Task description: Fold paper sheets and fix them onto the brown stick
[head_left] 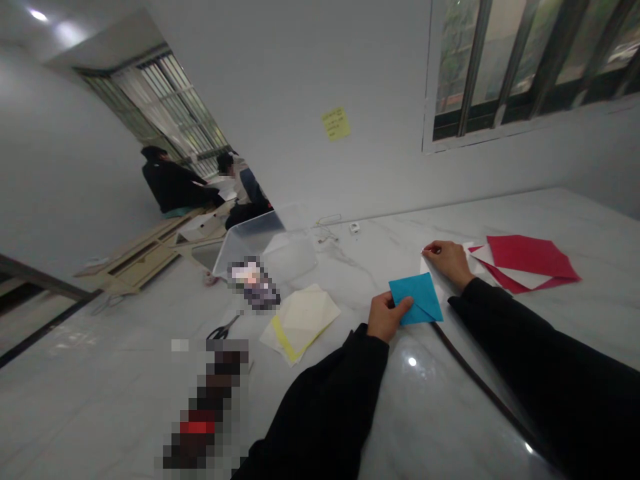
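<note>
My left hand (386,316) is closed on a small blue envelope (419,297) of folded paper, thumb on top, with a diagonal fold showing. Just beyond it, my right hand (447,264) is closed in a pinch over the table; a bit of white shows at the fingertips, too small to name. White paper lies under and beside this hand, partly hidden by it. Right of it rest red and white sheets (533,261) in a loose pile. A dark strap-like strip (475,377) runs from below the envelope toward me between my forearms.
Cream and yellow papers (305,320) lie left of my hands, with scissors (225,328) beyond. A clear plastic bin (250,240) stands at the back, near a thin cable and a white plug (355,227). Blurred-out items lie at left. Two people sit by the far window.
</note>
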A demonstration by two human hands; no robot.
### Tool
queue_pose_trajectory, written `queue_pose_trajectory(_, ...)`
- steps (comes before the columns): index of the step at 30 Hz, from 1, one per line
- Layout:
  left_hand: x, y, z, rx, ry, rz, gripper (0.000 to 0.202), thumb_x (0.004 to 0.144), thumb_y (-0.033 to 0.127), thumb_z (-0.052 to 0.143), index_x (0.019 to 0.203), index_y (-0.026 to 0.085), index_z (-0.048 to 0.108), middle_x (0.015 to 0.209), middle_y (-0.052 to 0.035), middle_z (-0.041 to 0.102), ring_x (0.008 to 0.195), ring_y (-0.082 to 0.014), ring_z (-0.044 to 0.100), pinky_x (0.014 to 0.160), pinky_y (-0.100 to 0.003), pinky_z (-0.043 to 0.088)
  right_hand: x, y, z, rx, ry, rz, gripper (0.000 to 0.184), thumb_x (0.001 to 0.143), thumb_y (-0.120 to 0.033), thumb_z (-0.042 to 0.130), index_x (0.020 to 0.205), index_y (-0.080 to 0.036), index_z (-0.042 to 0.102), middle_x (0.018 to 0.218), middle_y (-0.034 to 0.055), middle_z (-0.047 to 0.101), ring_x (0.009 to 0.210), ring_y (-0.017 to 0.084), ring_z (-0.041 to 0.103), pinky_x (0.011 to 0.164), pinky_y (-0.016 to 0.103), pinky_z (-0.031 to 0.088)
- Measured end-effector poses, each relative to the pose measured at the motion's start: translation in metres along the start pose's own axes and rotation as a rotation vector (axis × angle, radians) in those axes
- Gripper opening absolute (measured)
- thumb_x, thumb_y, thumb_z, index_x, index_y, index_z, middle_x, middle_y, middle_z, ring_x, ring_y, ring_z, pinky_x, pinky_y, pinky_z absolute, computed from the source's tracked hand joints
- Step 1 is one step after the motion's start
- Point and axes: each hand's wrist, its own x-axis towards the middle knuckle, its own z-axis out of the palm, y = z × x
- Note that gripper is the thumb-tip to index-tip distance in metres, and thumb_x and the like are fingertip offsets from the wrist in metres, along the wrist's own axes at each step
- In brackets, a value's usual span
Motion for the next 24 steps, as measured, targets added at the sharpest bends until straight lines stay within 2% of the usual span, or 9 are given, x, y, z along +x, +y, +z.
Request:
queue_pose_trajectory(8,-0.003,0.003,0.002,-0.027,-0.007,-0.005,0.052,0.056,0.050,0.083,0.087,0.010,0.073,0.086,-0.0106,0.074,0.073,-0.0214,0.066,0.076,-0.036,0.053,-0.008,0.000,-0.010,0.099,0.045,-0.015,0.027,0.081,-0.038,0.057,0.081,-0.017,0.073,0.080,0.0097,0.074,0.074,0.023,0.066,0.070,0.032,0.046)
queue_pose_trajectory(16,-0.002,0.000,-0.001,-0.033,0.005,-0.007,0.051,0.058,0.048,0.083,0.088,0.009,0.073,0.088,-0.0115,0.073,0.074,-0.0212,0.066,0.078,-0.038,0.053,-0.028,0.003,-0.025,0.237,-0.067,-0.082,0.021,0.080,-0.037,0.059,0.079,-0.019,0.069,0.079,0.0057,0.074,0.073,0.021,0.069,0.071,0.030,0.049)
queue_pose_trajectory(24,-0.002,0.002,-0.002,-0.023,0.014,-0.018,0.048,0.059,0.047,0.083,0.086,0.009,0.073,0.084,-0.0103,0.074,0.072,-0.0213,0.066,0.074,-0.036,0.053,-0.032,0.001,-0.028,0.251,-0.074,-0.068,0.020,0.079,-0.037,0.061,0.078,-0.019,0.070,0.077,0.0047,0.075,0.071,0.020,0.068,0.070,0.029,0.049)
